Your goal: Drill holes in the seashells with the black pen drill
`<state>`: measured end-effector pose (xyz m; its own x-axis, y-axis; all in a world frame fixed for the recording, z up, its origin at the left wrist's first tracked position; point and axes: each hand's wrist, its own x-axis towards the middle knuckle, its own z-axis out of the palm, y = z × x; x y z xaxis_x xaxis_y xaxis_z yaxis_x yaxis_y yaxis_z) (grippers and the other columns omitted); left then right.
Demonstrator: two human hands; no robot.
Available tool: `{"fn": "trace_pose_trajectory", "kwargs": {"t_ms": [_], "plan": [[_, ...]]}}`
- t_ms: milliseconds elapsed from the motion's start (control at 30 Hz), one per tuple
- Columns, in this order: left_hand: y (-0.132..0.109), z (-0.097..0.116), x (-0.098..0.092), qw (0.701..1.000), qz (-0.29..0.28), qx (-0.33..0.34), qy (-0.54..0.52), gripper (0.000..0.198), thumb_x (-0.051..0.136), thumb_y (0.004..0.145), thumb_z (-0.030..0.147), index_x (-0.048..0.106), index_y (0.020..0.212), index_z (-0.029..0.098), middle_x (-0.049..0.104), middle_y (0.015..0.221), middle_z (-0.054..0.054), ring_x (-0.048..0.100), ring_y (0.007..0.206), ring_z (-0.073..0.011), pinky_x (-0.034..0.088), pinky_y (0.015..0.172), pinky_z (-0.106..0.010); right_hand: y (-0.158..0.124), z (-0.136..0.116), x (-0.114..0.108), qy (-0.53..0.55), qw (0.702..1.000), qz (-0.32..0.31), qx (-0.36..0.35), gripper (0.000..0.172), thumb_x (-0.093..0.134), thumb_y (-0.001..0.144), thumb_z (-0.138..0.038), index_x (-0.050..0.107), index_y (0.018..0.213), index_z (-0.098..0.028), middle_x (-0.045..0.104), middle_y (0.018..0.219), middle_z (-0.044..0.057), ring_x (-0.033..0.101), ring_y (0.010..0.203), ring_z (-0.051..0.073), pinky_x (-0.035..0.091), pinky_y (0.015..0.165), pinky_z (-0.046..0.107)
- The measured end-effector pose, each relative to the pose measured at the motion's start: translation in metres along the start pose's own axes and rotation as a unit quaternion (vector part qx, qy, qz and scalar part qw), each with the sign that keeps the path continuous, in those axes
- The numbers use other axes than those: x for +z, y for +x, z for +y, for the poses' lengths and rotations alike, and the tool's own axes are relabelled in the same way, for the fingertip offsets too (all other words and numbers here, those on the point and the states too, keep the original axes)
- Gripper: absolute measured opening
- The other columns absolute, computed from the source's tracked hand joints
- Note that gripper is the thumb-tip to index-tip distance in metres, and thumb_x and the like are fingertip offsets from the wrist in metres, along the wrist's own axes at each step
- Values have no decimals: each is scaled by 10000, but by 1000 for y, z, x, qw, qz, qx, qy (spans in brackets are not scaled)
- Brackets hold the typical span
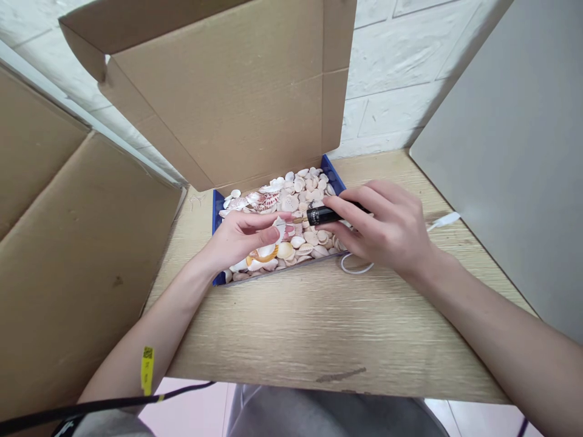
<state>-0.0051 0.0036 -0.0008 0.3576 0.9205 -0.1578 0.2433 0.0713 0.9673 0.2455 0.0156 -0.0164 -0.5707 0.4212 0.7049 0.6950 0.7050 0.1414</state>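
Observation:
Between the thumb and fingers of my left hand (246,237) is a white and pinkish shell (279,228), held above a shallow blue box (334,173) full of seashells (314,237). My right hand (382,224) grips a black pen-shaped tool (325,215) from the right side. The tool's thin brass-coloured tip points left, close to the shell; whether they touch I cannot tell. An orange-edged shell (265,256) lies just below my left fingers. Part of the tool's body is covered by my right fingers.
A tall cardboard lid (228,91) stands behind the box. Cardboard (77,243) rises at the left, and a grey panel (510,139) at the right. A white cable (353,270) loops on the wooden table (291,328). A black cord (109,405) crosses the lower left.

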Motion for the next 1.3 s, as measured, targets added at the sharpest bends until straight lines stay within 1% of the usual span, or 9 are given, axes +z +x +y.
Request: {"fn": "trace_pose_trajectory", "kwargs": {"t_ms": [100,233,400,500,667,767,900,1133,1300], "plan": [[0,2,1,998,34,21,58,379,719,730,353,689,1085,224,726,1037,-45,634,1045,-273,502,922,-389,-1,-3,2,-2,999,-25,20,324,503,871,-473,617,960,-184,656,794,44,547,664,156,356,544,295],[0,2,0,995,65,48,59,375,714,734,337,682,1093,234,687,1128,-46,589,1130,-269,471,971,-385,-1,-9,3,9,997,-49,56,345,480,875,-508,614,889,-190,621,673,21,538,600,143,315,507,277],[0,-1,-1,995,73,55,50,367,712,745,313,677,1102,236,675,1155,-38,592,1128,-259,477,964,-353,2,-15,3,24,996,-50,76,348,478,883,-498,608,855,-175,624,660,9,560,569,127,288,485,261],[0,0,1,993,83,71,52,350,714,747,295,680,1092,246,674,1159,-28,588,1137,-247,457,987,-343,2,-18,3,37,992,-65,105,372,460,888,-508,612,831,-173,634,667,5,559,554,119,245,467,262],[0,3,6,992,48,75,85,363,763,682,273,707,1040,241,718,1061,-39,640,1046,-244,504,920,-338,3,-25,4,78,988,-100,93,400,431,904,-500,621,838,-154,616,659,10,530,547,112,238,481,261],[0,5,8,993,40,73,80,360,765,679,258,710,1035,240,715,1070,-41,640,1049,-237,510,909,-325,3,-27,5,89,988,-89,88,384,439,907,-488,621,893,-150,616,687,13,535,577,111,259,499,256],[1,3,7,991,27,98,89,360,751,698,221,699,1053,249,692,1120,-41,623,1086,-221,470,967,-316,1,-27,6,75,991,-76,78,383,443,905,-490,621,919,-151,617,700,12,537,587,112,260,499,255],[1,-1,5,983,28,130,129,364,754,699,265,697,1058,264,683,1138,-37,596,1132,-228,419,1034,-349,-1,-28,8,85,989,-84,87,379,440,908,-482,626,895,-151,628,691,9,533,550,106,233,479,262],[0,2,8,986,40,131,96,344,778,668,247,721,1007,265,713,1075,-38,618,1095,-234,463,988,-347,-1,-29,8,89,988,-85,91,380,442,908,-484,626,906,-152,633,701,8,537,551,104,232,472,263]]}}
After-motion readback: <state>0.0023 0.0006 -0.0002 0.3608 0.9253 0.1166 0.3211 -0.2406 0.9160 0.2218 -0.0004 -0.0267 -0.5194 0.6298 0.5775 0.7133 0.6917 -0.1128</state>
